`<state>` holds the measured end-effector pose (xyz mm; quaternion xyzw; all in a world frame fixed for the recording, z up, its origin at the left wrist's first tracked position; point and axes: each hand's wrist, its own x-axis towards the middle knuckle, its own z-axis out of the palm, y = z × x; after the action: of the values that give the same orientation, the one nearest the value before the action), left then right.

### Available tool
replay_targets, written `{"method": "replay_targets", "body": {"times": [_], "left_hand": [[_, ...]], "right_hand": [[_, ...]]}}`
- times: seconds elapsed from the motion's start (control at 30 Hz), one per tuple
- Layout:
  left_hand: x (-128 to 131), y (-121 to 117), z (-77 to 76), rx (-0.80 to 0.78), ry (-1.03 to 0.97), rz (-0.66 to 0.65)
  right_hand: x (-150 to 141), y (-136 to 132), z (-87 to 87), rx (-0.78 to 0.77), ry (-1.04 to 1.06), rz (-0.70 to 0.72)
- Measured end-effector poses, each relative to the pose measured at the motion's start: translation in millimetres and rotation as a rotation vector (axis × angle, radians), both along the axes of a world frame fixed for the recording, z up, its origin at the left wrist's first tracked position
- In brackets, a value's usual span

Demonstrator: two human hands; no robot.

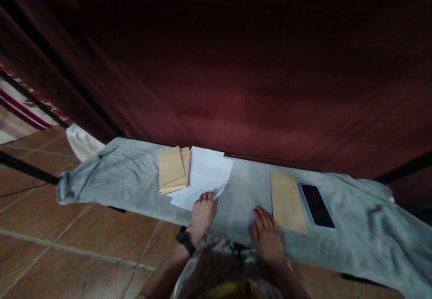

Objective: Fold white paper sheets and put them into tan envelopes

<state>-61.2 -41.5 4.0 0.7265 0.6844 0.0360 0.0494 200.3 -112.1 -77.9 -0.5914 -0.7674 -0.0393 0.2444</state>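
The left hand point(203, 209) lay on the lower edge of the white paper point(209, 173), fingers close together and bent; whether they pinched it, I could not tell, as the fingertips and the paper's underside were hidden. The right hand point(267, 233) rested palm down and loose on the grey cloth point(131, 173), its fingers extended just beside the single envelope point(288, 203). To that envelope's right lay the phone point(317, 205), its screen dark. The stack point(171, 168) of brown envelopes overlapped the paper's left side, covering part of it; the lower envelopes showed only at their edges, so their number was unclear. Both forearms ran out at the bottom, the left with a dark wristband point(185, 240).

The cloth covered a long, narrow worktop, wrinkled towards both ends and cut off at the right. Behind it rose a dark red panel point(229, 114), its upper part lost in shadow. Brown floor tiles point(101, 231) with pale joints showed below, and a striped, patterned fabric point(27, 105) was cropped at the left. A faint mark on the stack was too blurred to read.
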Motion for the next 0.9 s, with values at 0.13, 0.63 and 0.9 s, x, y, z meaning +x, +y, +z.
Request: {"method": "replay_targets", "body": {"times": [0.13, 0.63, 0.9], "left_hand": [[26, -13, 6.4, -0.044, -0.002, -0.056], [74, -17, -18.5, 0.169, -0.121, -0.071], [-5, 4, -28.8, 0.328, -0.051, 0.275]], "right_hand": [[6, 3, 0.8, 0.009, 0.054, 0.028], [56, 55, 16.1, -0.017, -0.141, -0.286], [-15, 55, 18.0, -0.085, -0.001, -0.068]]}}
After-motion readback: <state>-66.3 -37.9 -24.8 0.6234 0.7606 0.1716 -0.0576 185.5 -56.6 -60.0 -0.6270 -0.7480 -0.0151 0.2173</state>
